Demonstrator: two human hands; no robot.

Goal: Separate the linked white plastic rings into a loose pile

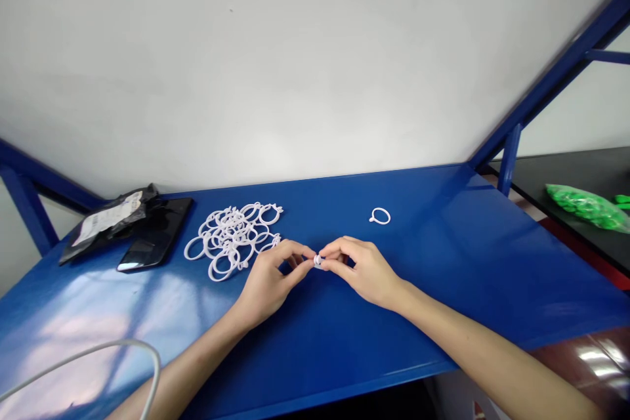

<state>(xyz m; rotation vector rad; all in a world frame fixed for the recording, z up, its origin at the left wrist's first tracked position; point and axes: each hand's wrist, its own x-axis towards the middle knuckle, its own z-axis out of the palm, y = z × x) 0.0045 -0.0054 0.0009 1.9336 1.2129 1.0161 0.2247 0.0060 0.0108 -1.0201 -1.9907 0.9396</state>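
Note:
My left hand (275, 279) and my right hand (361, 269) meet over the middle of the blue table, fingertips almost touching. Between them both pinch a small white plastic piece (317, 261), mostly covered by the thumbs and fingers, so its full shape is hidden. Just left of my left hand lies a tangled pile of white plastic rings (236, 233) with small eyelets, like curtain rings. One single white ring (389, 217) with a small knob lies flat beyond my right hand.
A black plastic parcel (113, 213) with a white label and a dark phone (157, 236) lie on the blue table (443, 243) at the left. A white cable (113, 344) loops across the lower left. Blue frame bars flank the table. A bag of green pieces (585, 207) lies on a black surface at right.

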